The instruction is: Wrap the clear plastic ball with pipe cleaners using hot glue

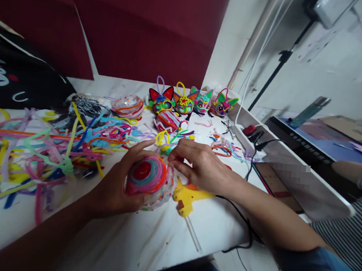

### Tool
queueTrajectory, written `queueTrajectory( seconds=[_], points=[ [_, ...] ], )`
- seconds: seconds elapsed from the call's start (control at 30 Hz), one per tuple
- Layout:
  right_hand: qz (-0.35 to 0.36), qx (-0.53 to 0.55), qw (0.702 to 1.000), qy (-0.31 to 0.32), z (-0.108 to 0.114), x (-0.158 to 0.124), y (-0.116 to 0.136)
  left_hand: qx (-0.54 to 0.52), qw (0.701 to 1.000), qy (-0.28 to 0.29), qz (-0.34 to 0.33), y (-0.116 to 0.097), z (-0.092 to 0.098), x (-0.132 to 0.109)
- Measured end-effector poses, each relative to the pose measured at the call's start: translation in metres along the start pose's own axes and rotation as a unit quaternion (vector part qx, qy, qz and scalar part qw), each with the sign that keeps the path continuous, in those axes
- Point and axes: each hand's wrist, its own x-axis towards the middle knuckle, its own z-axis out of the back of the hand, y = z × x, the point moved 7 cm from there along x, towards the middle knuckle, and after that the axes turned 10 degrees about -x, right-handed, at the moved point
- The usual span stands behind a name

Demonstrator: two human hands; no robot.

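My left hand (119, 185) is wrapped round a clear ball (150, 181) covered with coiled pipe cleaners in pink, blue and orange with a red centre. My right hand (202, 166) pinches at the ball's upper right edge, fingers pressed together on a pipe cleaner strand there. A yellow glue gun (188, 198) lies on the white table (147, 241) just under my right wrist, its black cord running off to the right.
A big heap of loose coloured pipe cleaners (42, 149) covers the table's left. Several finished cat-face ornaments (190, 102) stand in a row at the back, with two wrapped balls (128, 105) nearby. Another person's striped sleeve (358, 208) is at the right.
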Motion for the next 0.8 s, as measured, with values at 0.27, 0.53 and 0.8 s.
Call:
queueTrajectory(
  seconds=[0.27,0.53,0.8],
  points=[
    [-0.036,0.069,0.997,0.013,-0.003,-0.007,-0.001,0.022,0.998,0.054,-0.039,-0.002,-0.004,-0.003],
    [-0.254,0.363,0.889,0.119,-0.032,-0.028,-0.026,-0.039,0.988,0.147,-0.006,-0.015,-0.025,-0.003],
    [-0.348,0.457,0.804,0.153,-0.041,-0.045,-0.026,-0.046,0.984,0.166,-0.050,-0.034,-0.030,-0.002]
  ],
)
